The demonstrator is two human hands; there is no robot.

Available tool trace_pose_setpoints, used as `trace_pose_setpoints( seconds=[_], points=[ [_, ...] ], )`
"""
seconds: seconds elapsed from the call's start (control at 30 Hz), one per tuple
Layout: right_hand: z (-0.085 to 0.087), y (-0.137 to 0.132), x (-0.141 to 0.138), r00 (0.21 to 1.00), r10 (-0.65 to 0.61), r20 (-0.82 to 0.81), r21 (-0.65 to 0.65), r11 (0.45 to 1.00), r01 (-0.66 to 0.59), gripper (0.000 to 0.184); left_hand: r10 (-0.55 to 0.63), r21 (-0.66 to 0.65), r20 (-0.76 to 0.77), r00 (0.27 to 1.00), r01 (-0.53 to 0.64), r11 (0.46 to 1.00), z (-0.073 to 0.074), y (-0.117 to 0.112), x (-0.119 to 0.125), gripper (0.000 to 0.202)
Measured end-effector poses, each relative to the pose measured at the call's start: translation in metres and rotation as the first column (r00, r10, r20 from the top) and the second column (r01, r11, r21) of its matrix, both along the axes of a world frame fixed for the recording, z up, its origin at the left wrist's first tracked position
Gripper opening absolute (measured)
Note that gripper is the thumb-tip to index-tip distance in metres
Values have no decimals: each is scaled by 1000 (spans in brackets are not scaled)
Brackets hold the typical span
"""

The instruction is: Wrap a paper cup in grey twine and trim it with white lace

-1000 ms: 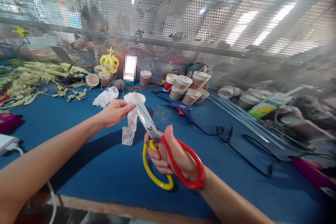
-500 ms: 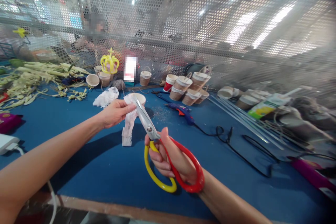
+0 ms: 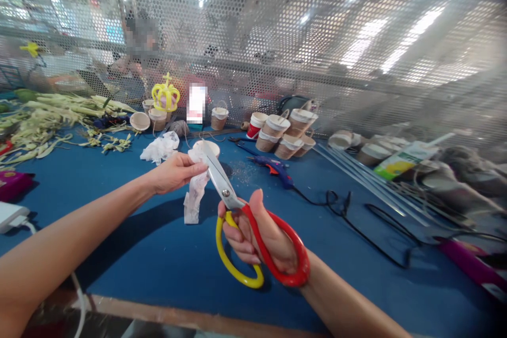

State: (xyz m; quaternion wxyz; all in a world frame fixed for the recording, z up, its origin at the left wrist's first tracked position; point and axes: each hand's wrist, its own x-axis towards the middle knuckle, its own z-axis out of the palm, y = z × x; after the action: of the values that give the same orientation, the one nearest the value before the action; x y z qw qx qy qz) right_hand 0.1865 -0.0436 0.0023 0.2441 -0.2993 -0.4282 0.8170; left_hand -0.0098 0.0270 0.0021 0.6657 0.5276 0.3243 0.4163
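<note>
Pinched in my left hand [image 3: 176,171] is a strip of thin white fabric or paper [image 3: 194,198], its lower end hanging down over the blue table. My right hand [image 3: 253,237] grips a pair of scissors [image 3: 226,193] with one red and one yellow handle. The blades point up and away, with their tips at the upper part of the strip beside my left fingertips. Whether the blades are fully closed is hard to make out. Behind the blades stands a pale cup [image 3: 212,148], partly hidden. A crumpled white piece [image 3: 160,148] lies just left of it.
A blue glue gun [image 3: 273,166] lies to the right, its black cord trailing across the table [image 3: 317,285]. Several small paper buckets [image 3: 275,125] stand along the mesh screen [image 3: 253,37]. Clear sticks [image 3: 360,182] lie at the right; pale husk strips [image 3: 47,116] pile up at the left.
The scissors' handles have drawn slightly closer together, and the blades have shifted a little. My left hand has moved slightly to the right, and the strip's hanging end has swung a little.
</note>
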Motion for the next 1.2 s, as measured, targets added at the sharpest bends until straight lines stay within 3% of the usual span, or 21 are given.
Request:
trace_pose_setpoints(
  seconds=[0.47,0.57,0.63,0.7,0.73,0.83,0.87,0.9,0.97,1.07,1.2],
  points=[
    [7,-5,-5,986,-109,125,21,994,107,49,-72,15,-67,995,74,997,-1,-1,0,17],
    [6,-5,-5,977,-141,158,107,986,126,48,-67,62,-152,986,77,995,0,0,-3,22],
    [9,-2,-4,947,-224,230,252,954,165,48,-72,110,-268,961,105,988,2,0,-5,28],
    [16,2,1,844,-364,395,454,875,165,46,-78,168,-374,924,150,974,4,0,-8,29],
    [20,5,6,750,-447,487,558,820,126,45,-79,193,-412,908,171,966,5,0,-8,28],
    [31,14,25,406,-651,642,753,636,-171,37,-66,238,-498,865,209,948,6,1,-9,26],
    [32,17,33,324,-690,648,762,585,-278,34,-61,240,-530,846,219,946,6,1,-9,25],
    [31,19,40,258,-702,664,740,569,-358,32,-60,238,-563,824,232,943,5,1,-8,25],
    [27,21,53,108,-675,730,637,615,-464,30,-61,238,-631,774,268,934,2,1,-7,23],
    [17,20,64,-86,-592,802,473,716,-514,31,-28,275,-723,691,325,905,-3,2,-5,24],
    [10,18,68,-145,-554,820,391,728,-563,32,46,332,-771,635,339,881,-8,3,-2,22]
  ],
)
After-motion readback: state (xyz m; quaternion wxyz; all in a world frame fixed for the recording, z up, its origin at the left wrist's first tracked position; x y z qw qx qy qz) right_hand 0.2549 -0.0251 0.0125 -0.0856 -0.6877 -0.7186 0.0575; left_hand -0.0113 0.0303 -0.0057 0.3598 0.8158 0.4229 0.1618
